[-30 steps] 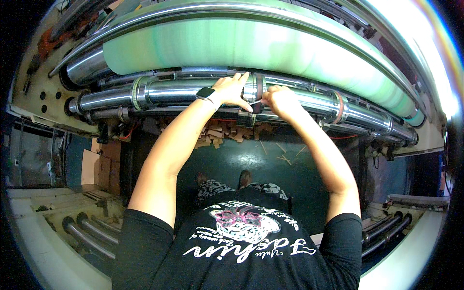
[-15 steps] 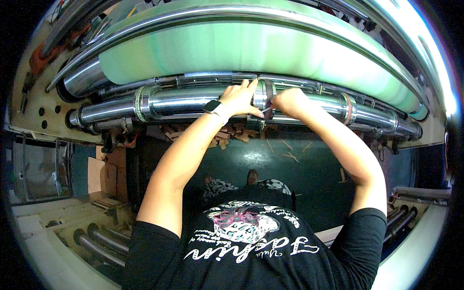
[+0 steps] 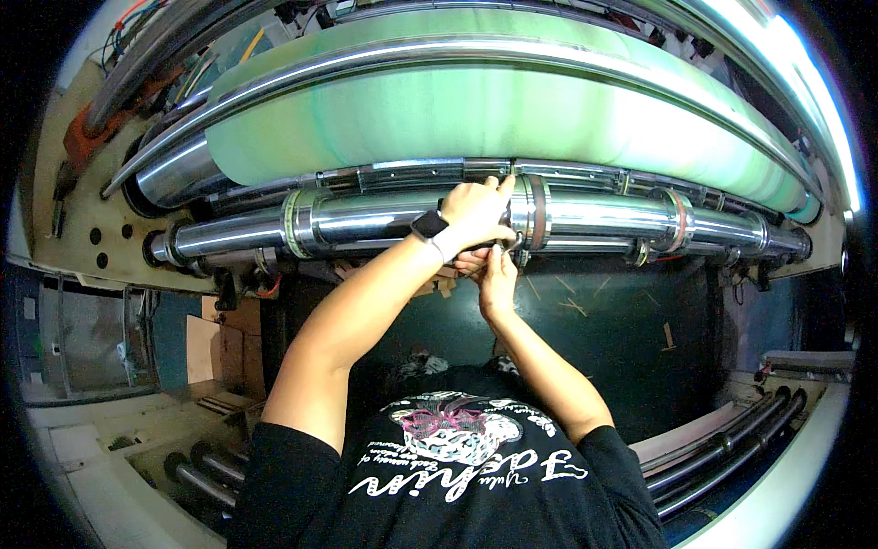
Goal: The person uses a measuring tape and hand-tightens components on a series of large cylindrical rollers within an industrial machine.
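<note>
Dark green floor (image 3: 613,352) lay below. The brown-banded steel ring collar (image 3: 532,212) sat midway along a polished steel shaft (image 3: 604,212); our left hand (image 3: 476,215), part-open, rested at its left edge. Our right hand (image 3: 494,274) bunched beneath, closure and contents untellable. We judged steady bracing best.

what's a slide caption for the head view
Both hands at the collar of a metal roller, near a green cylinder.

Right fingers (image 3: 495,261): grip untellable; black shirt (image 3: 393,522) cut off by lower edge.
</note>
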Demonstrator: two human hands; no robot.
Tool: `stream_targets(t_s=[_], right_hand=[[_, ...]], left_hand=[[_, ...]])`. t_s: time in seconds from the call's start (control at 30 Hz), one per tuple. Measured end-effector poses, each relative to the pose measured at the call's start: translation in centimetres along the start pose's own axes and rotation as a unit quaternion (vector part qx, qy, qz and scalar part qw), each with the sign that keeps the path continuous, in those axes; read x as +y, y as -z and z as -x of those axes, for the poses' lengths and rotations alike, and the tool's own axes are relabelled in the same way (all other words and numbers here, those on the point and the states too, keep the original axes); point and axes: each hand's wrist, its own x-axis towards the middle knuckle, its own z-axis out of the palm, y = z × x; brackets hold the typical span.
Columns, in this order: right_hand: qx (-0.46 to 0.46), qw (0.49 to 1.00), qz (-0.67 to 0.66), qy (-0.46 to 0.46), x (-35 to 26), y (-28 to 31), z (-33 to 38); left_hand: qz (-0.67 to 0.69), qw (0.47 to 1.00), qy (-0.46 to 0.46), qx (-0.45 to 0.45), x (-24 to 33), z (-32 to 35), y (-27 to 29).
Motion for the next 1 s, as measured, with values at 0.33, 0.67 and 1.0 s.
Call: stream_targets(t_s=[0.33,0.67,1.0], right_hand=[[0.205,0.950,-0.218,-0.090,-0.8,-4.0,-2.9],[0.100,0.968,-0.232,0.001,-0.5,-3.6,-0.3],[-0.215,0.870,0.438,0.074,14.0,-10.3,5.8]], left_hand=[[0.196,0.969,0.084,0.124,-8.2,20.1,-2.9],[0.253,0.924,0.279,-0.066,-16.0,32.2,-10.1],[0.270,0.889,0.362,-0.081,-14.9,38.6,-9.9]])
